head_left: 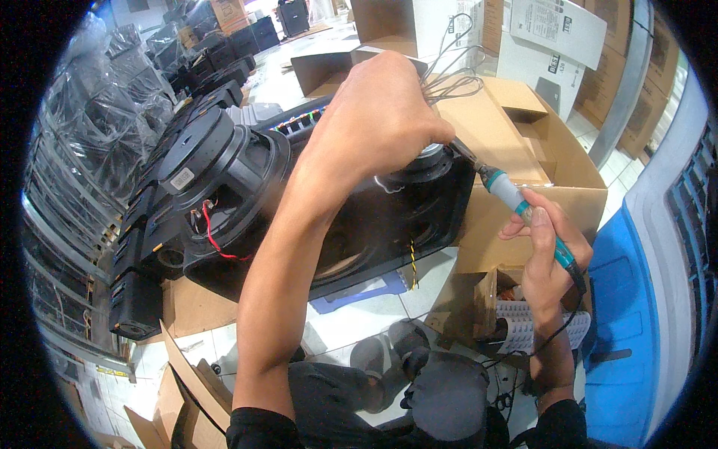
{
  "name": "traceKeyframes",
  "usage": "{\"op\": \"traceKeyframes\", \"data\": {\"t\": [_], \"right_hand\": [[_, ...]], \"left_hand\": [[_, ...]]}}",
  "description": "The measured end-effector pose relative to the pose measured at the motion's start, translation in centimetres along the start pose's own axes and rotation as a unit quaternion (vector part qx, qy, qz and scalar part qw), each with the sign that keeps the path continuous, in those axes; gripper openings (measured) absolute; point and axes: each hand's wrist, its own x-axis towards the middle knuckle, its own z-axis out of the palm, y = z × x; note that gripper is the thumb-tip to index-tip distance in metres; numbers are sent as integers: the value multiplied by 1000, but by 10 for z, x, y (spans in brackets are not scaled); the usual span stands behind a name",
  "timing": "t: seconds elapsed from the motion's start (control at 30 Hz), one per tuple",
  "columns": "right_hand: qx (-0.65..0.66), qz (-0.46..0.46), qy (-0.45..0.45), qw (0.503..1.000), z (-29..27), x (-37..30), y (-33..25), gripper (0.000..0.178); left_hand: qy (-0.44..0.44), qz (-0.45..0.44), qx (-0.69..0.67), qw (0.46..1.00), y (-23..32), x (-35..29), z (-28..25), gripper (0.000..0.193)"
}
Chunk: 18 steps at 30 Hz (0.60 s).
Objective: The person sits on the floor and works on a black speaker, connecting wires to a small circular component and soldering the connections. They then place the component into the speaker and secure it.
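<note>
In the head view, a teal-handled soldering iron (523, 209) is pinched like a pen in the right hand (546, 262) at centre right of the frame, its metal tip pointed up-left toward the back of a black speaker cabinet (359, 224) lying across the middle. The left hand (381, 120), in the upper centre, is closed around a bundle of thin grey wires (456, 67) that loop upward from its fingers. The joint itself is hidden behind the left hand, so how much soldering is finished cannot be told; the work appears to be under way. A large exposed woofer (217, 172) with red leads is seen at centre left. An open cardboard box (523, 142) stands just behind the cabinet, at upper right.
</note>
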Motion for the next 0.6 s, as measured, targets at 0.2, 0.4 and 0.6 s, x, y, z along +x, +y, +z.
{"op": "traceKeyframes", "data": {"t": [0.2, 0.4, 0.6], "right_hand": [[2, 9, -2, 1000, -1, 0, 0, 27], [8, 6, -6, 1000, 0, 1, -3, 27], [17, 41, 11, 999, 2, 0, -7, 28]], "left_hand": [[-3, -18, 11, 1000, 2, 0, 0, 36], [2, -8, 22, 1000, 1, 1, 1, 32], [-6, 9, 21, 1000, 0, 0, -1, 35]]}}
